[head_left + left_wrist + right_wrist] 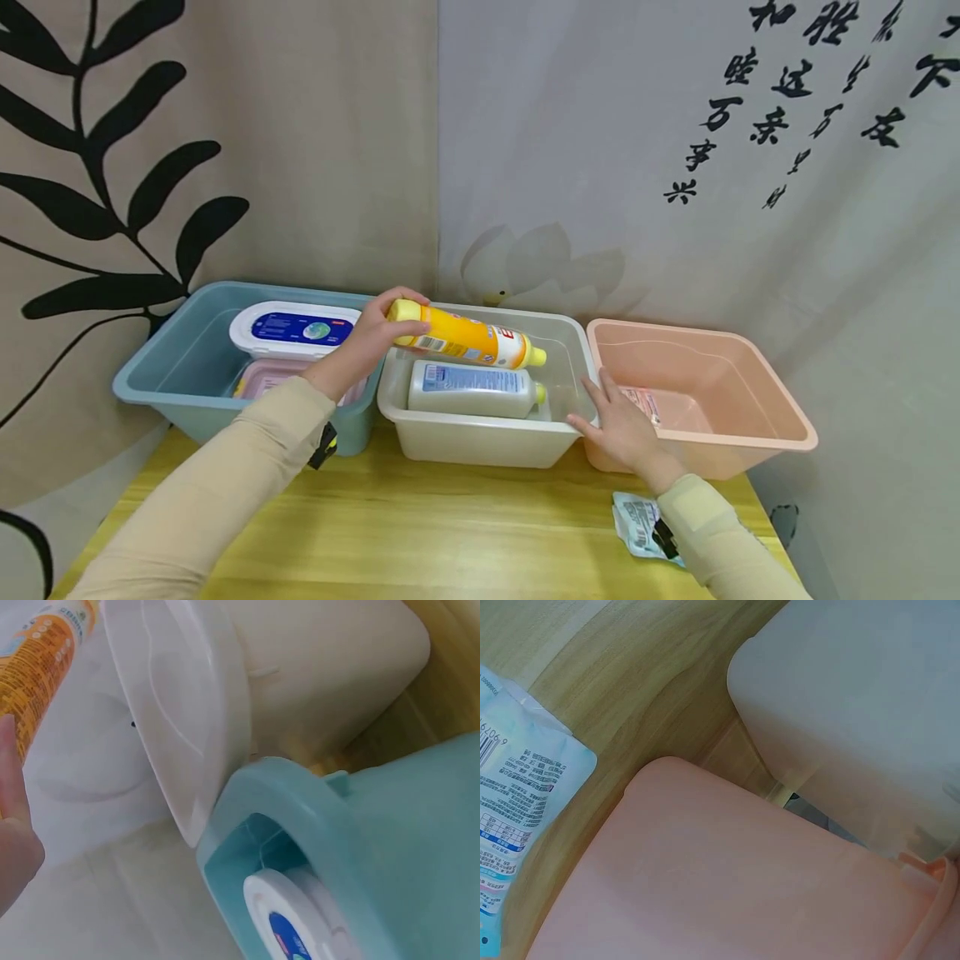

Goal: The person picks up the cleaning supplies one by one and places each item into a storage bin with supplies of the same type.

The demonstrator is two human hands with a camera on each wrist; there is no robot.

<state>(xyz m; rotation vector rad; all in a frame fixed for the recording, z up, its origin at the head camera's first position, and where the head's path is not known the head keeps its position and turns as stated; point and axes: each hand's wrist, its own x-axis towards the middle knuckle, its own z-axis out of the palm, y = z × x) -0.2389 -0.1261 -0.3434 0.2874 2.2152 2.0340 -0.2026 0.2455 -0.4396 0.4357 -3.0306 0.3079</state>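
My left hand (pixel 366 342) grips a yellow-orange bottle (pixel 472 337) by its base end, holding it tilted over the white bin (pixel 480 443). In the left wrist view the bottle (pixel 36 675) shows printed text, with part of the hand (pixel 16 851) at the left edge. Lying on its side in the white bin is a whitish bottle (pixel 465 393) with a blue label and yellow cap. My right hand (pixel 621 427), fingers spread, rests at the white bin's right rim, beside the pink bin (pixel 712 446). The right wrist view does not clearly show the hand.
On the left stands a blue bin (pixel 176 392) holding a white pack with a blue label (pixel 300 327) above a pink pack (pixel 264 375). A small packet (pixel 643 403) lies in the pink bin. A light-blue pouch (pixel 636 518) lies on the wooden table (pixel 450 525) by my right wrist.
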